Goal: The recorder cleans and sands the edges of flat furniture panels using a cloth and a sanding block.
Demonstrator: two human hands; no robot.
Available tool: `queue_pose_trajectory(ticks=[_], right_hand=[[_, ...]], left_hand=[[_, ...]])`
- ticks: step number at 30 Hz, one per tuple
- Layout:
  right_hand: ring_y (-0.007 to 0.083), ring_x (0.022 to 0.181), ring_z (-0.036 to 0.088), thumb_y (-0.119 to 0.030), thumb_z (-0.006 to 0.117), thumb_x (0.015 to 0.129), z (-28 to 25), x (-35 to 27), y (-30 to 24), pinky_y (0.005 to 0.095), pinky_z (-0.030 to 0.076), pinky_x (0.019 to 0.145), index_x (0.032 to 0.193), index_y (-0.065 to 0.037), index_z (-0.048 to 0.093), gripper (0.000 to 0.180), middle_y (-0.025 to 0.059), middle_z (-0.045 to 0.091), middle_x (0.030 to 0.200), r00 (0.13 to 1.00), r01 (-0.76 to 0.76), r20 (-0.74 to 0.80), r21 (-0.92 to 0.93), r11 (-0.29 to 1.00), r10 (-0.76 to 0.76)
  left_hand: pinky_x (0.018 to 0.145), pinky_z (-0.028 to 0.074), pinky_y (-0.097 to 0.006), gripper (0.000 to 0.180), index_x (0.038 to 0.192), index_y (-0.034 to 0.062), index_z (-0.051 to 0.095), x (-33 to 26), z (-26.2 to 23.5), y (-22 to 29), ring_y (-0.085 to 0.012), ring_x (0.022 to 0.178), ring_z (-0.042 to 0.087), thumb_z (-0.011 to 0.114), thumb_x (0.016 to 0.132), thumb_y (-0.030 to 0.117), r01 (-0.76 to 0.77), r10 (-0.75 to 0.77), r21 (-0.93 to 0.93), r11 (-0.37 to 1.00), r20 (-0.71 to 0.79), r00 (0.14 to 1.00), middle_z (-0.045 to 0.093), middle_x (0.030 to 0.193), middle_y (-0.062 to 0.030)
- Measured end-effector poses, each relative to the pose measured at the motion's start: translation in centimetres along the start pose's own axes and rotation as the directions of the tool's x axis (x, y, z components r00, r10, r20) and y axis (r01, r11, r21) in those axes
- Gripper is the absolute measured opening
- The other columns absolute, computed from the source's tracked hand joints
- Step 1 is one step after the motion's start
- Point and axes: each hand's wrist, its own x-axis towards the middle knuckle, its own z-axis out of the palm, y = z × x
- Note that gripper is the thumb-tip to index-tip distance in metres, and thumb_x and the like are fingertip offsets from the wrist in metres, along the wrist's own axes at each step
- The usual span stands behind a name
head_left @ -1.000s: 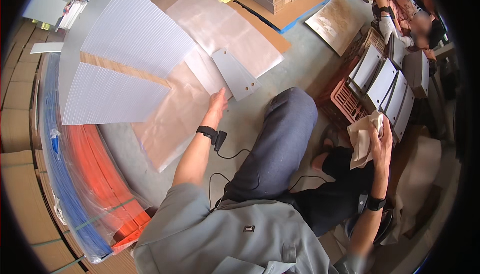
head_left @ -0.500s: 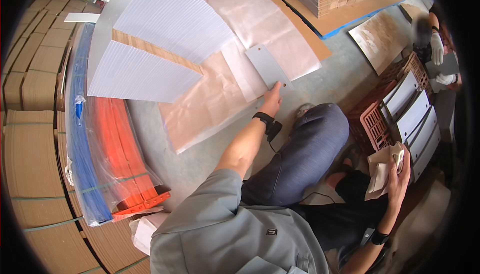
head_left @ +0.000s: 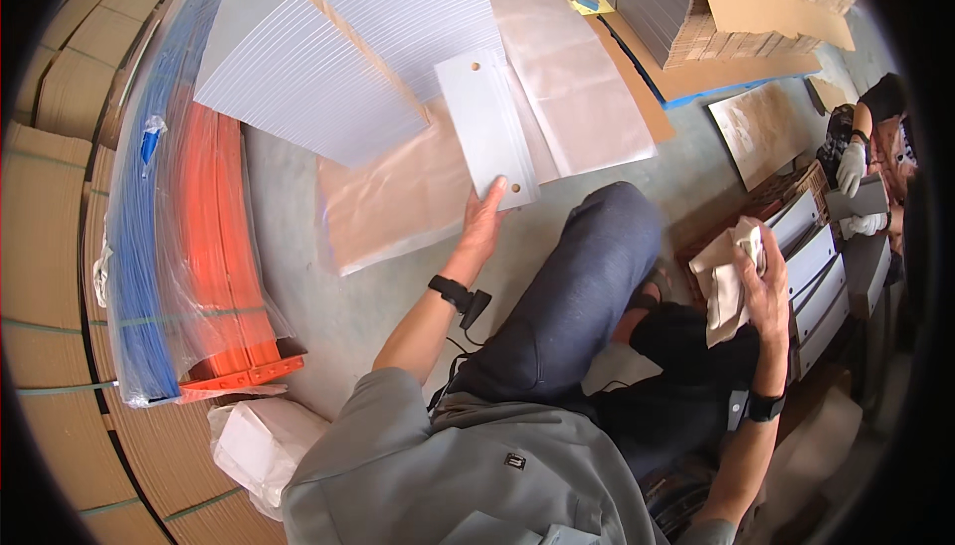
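My left hand [head_left: 482,222] grips the lower end of a flat, pale grey panel [head_left: 487,122], thumb on top beside one of its two round holes. The panel is held tilted over the spread plastic sheeting [head_left: 398,212]. Just beyond its far end stands a tall stack of thin pale panels [head_left: 348,48]. Off to the right, my right hand [head_left: 766,291] is closed around a crumpled beige cloth [head_left: 718,276]. Close past that hand, several pale grey panels [head_left: 811,259] stand on edge in a row by a brown plastic crate.
At far right, a co-worker's white-gloved hands [head_left: 853,167] hold a grey panel [head_left: 858,197]. Wrapped blue strips [head_left: 144,217] and orange strips [head_left: 214,247] lie along the left, beside strapped cardboard stacks [head_left: 45,247]. Another tall stack [head_left: 637,3] stands at the back, on cardboard.
My left hand has raised the panel off the sheeting and drawn it leftward, tilting its pale face up. My right hand, still holding the cloth, has shifted up and left in view.
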Motion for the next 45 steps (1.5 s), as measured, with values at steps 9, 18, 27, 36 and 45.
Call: queue_pose_trajectory(ticks=[9, 18, 27, 36, 45], right_hand=[[0.0234, 0.108, 0.062, -0.023, 0.069, 0.095, 4.1, 18.1, -0.5, 0.0358, 0.048, 0.097, 0.137, -0.004, 0.054, 0.049, 0.0155, 0.066, 0.119, 0.936, 0.262, 0.267, -0.098, 0.960, -0.228], [0.0324, 0.111, 0.063, 0.001, 0.067, 0.085, 21.7, 32.0, 9.2, 0.0384, 0.050, 0.098, 0.132, -0.012, 0.057, 0.049, 0.0124, 0.061, 0.122, 0.905, 0.279, 0.332, 0.006, 0.960, -0.265], [0.0383, 0.113, 0.060, -0.008, 0.069, 0.089, 34.0, 38.8, -1.4, 0.0442, 0.051, 0.097, 0.133, -0.010, 0.058, 0.045, 0.0158, 0.059, 0.125, 0.721, 0.566, 0.375, 0.166, 0.807, -0.583], [0.0313, 0.109, 0.065, -0.019, 0.070, 0.088, 48.3, 27.8, 1.0, 0.0409, 0.050, 0.098, 0.124, -0.010, 0.069, 0.038, 0.0162, 0.069, 0.119, -0.466, 0.409, 0.792, 0.588, 0.698, -0.395], [0.0124, 0.112, 0.063, -0.001, 0.064, 0.095, 35.8, 40.3, 3.2, 0.0331, 0.055, 0.099, 0.128, -0.013, 0.066, 0.035, 0.0019, 0.066, 0.118, 0.705, 0.038, 0.507, 0.672, 0.740, -0.496]], left_hand=[[0.101, 0.047, -0.032, 0.039, 0.127, 0.0023, 0.065, 1.3, -6.7, 9.2, -0.0143, 0.112, 0.060, 0.078, 0.092, 0.016, -0.384, 0.385, 0.225, 0.895, 0.044, 0.922, 0.067, 0.120, -0.0034], [0.094, 0.050, -0.032, 0.034, 0.118, -0.0023, 0.070, 8.7, -6.3, 1.5, -0.0162, 0.104, 0.065, 0.078, 0.091, 0.017, -0.317, 0.331, 0.445, 0.837, 0.049, 0.942, 0.071, 0.112, -0.0058], [0.093, 0.051, -0.034, 0.035, 0.120, 0.0006, 0.071, 5.7, -10.6, -1.4, -0.0191, 0.109, 0.066, 0.078, 0.091, 0.018, 0.003, 0.045, 0.542, 0.840, -0.076, 0.996, 0.073, 0.117, -0.0107], [0.101, 0.046, -0.038, 0.039, 0.121, -0.0022, 0.067, -0.3, -14.9, -1.5, -0.0249, 0.111, 0.061, 0.082, 0.087, 0.011, 0.218, 0.016, 0.505, 0.835, -0.418, 0.908, 0.067, 0.123, -0.0132], [0.102, 0.046, -0.038, 0.038, 0.124, -0.0035, 0.065, 3.9, -11.7, 1.5, -0.0250, 0.112, 0.062, 0.078, 0.089, 0.008, 0.078, 0.068, 0.444, 0.893, -0.303, 0.951, 0.069, 0.120, -0.0142]])
